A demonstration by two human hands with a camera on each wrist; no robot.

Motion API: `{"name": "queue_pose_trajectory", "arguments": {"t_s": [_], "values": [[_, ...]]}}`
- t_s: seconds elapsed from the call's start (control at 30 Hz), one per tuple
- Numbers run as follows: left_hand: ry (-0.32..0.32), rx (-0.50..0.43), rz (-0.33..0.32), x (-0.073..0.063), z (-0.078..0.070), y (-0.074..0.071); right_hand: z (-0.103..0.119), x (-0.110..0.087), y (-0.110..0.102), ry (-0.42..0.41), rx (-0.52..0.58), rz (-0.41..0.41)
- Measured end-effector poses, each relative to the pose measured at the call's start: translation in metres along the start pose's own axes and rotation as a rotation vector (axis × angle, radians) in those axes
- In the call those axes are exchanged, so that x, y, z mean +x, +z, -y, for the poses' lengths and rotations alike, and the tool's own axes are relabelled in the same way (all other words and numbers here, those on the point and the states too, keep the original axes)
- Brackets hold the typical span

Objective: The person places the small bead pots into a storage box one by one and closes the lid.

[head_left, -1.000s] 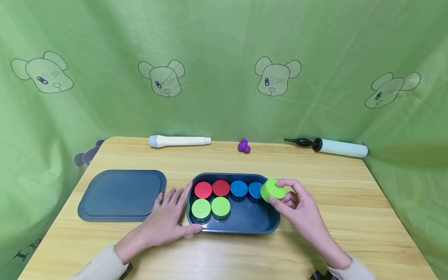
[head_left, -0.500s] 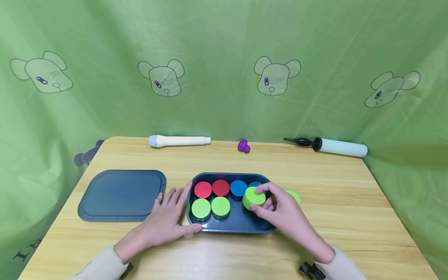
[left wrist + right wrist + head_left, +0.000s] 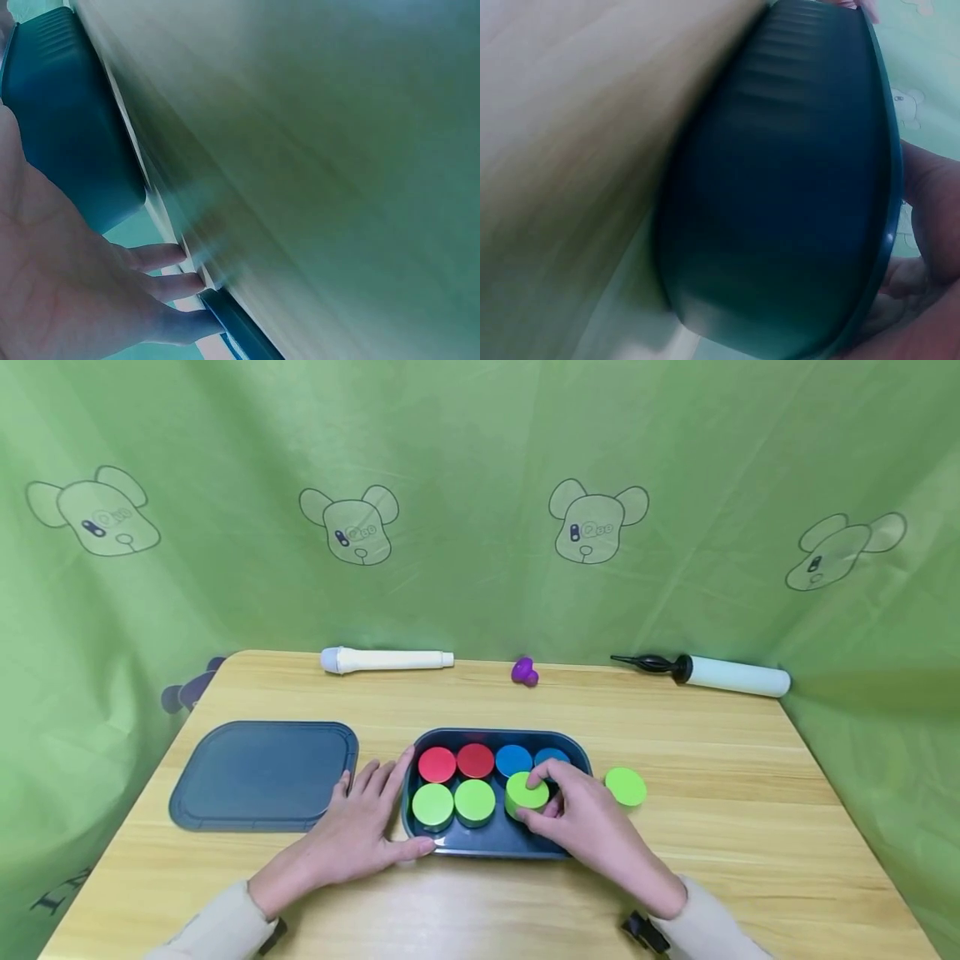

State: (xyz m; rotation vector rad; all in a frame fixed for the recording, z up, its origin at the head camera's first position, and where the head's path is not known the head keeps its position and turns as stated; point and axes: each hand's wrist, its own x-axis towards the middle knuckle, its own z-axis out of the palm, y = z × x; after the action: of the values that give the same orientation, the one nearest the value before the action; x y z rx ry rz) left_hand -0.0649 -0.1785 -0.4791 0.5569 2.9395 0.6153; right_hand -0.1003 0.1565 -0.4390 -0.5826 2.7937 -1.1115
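A dark blue box [image 3: 495,843] stands on the table with two red discs [image 3: 476,762], two blue discs [image 3: 514,761] and two light green discs [image 3: 475,802] inside. My right hand [image 3: 588,814] pinches a third green disc [image 3: 527,794] between thumb and fingers, low inside the box to the right of the other green ones. The rightmost blue disc is partly hidden by that hand. My left hand [image 3: 356,835] rests with spread, straight fingers against the box's left end. In the left wrist view, fingertips of that hand reach the edge of a dark lid [image 3: 240,326].
Left of the box lies a flat dark blue lid [image 3: 262,777]. Another green disc [image 3: 626,787] lies on the table just right of the box. Along the back edge are a white microphone-shaped thing [image 3: 387,661], a small purple object [image 3: 524,672] and a hand pump [image 3: 705,673].
My right hand has carried the green disc leftward from the box's right rim down into the box, uncovering another green disc on the table. The left hand has stayed in place.
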Motion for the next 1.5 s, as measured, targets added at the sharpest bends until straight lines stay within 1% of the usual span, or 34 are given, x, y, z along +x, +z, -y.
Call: {"name": "queue_pose_trajectory", "arguments": {"t_s": [0.2, 0.4, 0.53, 0.63, 0.73, 0.97, 1.1, 1.3, 1.37, 1.5], "values": [[0.002, -0.003, -0.001, -0.001, 0.000, 0.000, 0.002, 0.004, 0.009, -0.023, -0.114, 0.001], [0.006, -0.002, -0.009, 0.000, 0.001, 0.000, 0.004, 0.004, 0.012, -0.049, -0.143, 0.016], [0.010, 0.001, -0.013, 0.001, 0.001, 0.001, 0.006, 0.003, 0.010, -0.039, -0.122, 0.043], [0.014, 0.001, -0.012, 0.003, 0.001, 0.000, 0.006, 0.002, 0.007, -0.023, -0.085, 0.047], [0.015, -0.002, -0.008, 0.003, 0.000, -0.001, 0.005, 0.000, 0.004, -0.027, -0.052, 0.046], [0.004, -0.007, -0.003, 0.000, 0.001, 0.000, 0.002, -0.002, 0.004, -0.036, -0.007, 0.062], [0.003, -0.012, -0.006, 0.000, 0.001, 0.000, 0.002, -0.005, 0.002, -0.030, 0.019, 0.029], [0.007, -0.010, -0.012, 0.000, 0.001, 0.000, -0.001, -0.014, -0.002, -0.033, 0.069, -0.052], [0.005, -0.008, -0.011, 0.000, 0.001, 0.000, -0.004, -0.017, -0.004, -0.056, 0.085, -0.096], [-0.001, -0.007, -0.004, 0.000, 0.002, 0.002, -0.014, -0.025, -0.008, -0.114, 0.074, -0.215]]}}
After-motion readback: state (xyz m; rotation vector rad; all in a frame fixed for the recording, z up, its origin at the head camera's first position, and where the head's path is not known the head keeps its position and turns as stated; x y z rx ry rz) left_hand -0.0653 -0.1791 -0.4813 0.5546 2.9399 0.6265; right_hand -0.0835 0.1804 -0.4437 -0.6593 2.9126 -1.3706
